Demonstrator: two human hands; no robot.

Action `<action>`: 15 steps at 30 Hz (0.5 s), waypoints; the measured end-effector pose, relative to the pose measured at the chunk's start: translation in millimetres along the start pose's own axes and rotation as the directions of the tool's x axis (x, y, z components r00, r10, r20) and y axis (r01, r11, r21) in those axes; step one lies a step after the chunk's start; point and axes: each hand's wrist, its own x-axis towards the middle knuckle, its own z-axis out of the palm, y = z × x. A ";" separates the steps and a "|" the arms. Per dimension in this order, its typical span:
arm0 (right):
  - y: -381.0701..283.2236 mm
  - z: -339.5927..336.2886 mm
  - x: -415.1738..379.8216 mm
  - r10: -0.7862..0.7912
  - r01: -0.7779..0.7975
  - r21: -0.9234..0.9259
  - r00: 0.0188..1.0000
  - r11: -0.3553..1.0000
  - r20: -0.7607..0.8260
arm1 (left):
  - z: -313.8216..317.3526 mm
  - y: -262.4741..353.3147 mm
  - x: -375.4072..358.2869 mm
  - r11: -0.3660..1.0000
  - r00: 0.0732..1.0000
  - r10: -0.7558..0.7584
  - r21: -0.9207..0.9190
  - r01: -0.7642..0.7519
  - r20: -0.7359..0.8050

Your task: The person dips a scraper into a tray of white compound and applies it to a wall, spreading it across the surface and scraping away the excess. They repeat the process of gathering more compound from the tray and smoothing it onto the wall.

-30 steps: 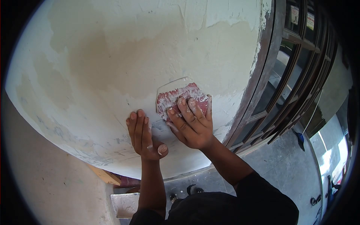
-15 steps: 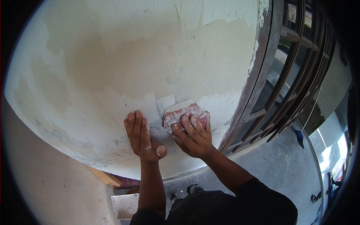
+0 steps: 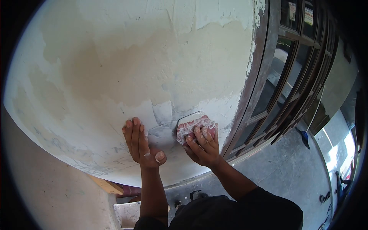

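Note:
My right hand (image 3: pixel 204 147) grips a red sanding block (image 3: pixel 195 127) smeared with white powder, and the block lies against the wall (image 3: pixel 153 73). To its left, my left hand (image 3: pixel 138 143) rests flat on the same wall, fingers stretched upward and thumb apart, holding nothing. White dust coats the left thumb and the right fingertips. The wall has beige patches, white filler and grey marks around the hands.
A brown window frame with glass panes (image 3: pixel 268 88) stands at the right. Below are a grey tiled floor (image 3: pixel 264 168), a white tray (image 3: pixel 128 212) and a wooden piece (image 3: pixel 107 184). A blue-and-black object (image 3: pixel 304 138) lies farther right.
My right hand has moved slightly down and to the right with the block. My left hand sits a little lower and farther left in view; the view itself has shifted slightly.

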 end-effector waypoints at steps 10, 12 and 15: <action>16.0 6.3 7.6 0.031 -0.032 -0.027 0.999 0.999 -0.032 | 1.1 1.1 0.6 1.000 1.000 -0.015 0.000 0.015 -0.024; 11.1 -1.8 -2.0 0.017 -0.018 -0.026 0.999 0.999 -0.041 | 1.5 1.0 0.4 1.000 1.000 -0.014 -0.006 0.014 -0.017; 13.0 -8.0 23.1 -0.017 0.015 -0.026 0.998 1.000 -0.067 | 0.9 1.0 0.7 1.000 1.000 -0.023 -0.003 0.023 -0.006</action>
